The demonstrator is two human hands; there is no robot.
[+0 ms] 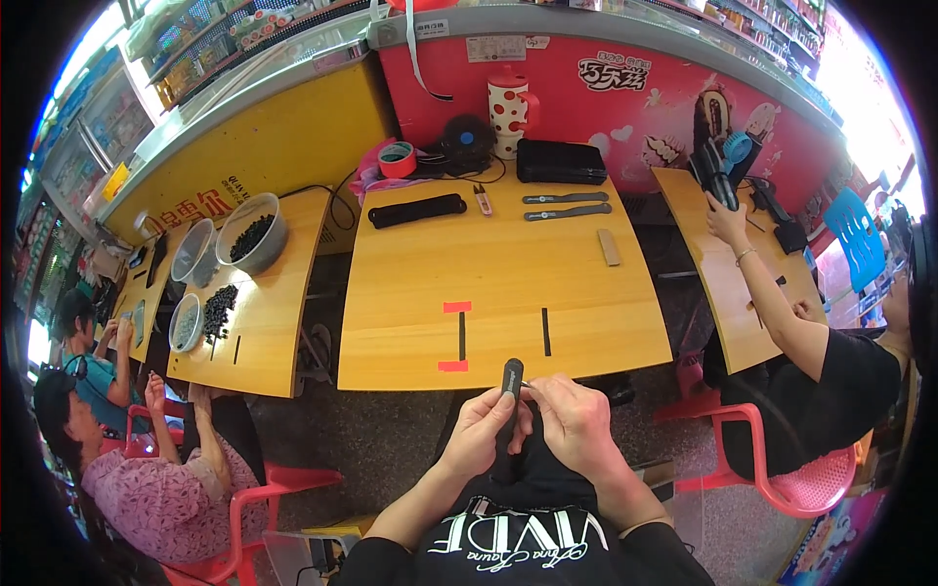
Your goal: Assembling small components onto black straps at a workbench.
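**You held a black strap at the near edge of the middle table**

The middle wooden table [508, 283] was the biggest thing in front of you. Everything else sat around it. To the left of that table stood another wooden table [269, 322] with a big grey bowl [252, 232] of dark beads on it. To the right of the middle table stood a third table [728, 283], where another person in a black top reached out with one hand [725, 221].

At the far edge of the middle table lay a flat black case [561, 161]. Beside it stood a white jug with red dots [509, 112]. A long black band [417, 210] lay on the far left part of the table, and a roll of red tape [397, 159] sat just behind it.

Near the close edge of the table were two red tape marks [456, 336] with a black line between them.

Just past that close edge, over your lap, you held a black strap [511, 383]. Your left hand [476, 430] was wrapped around its lower part. Your right hand [576, 422] pinched near its top end with the fingertips.
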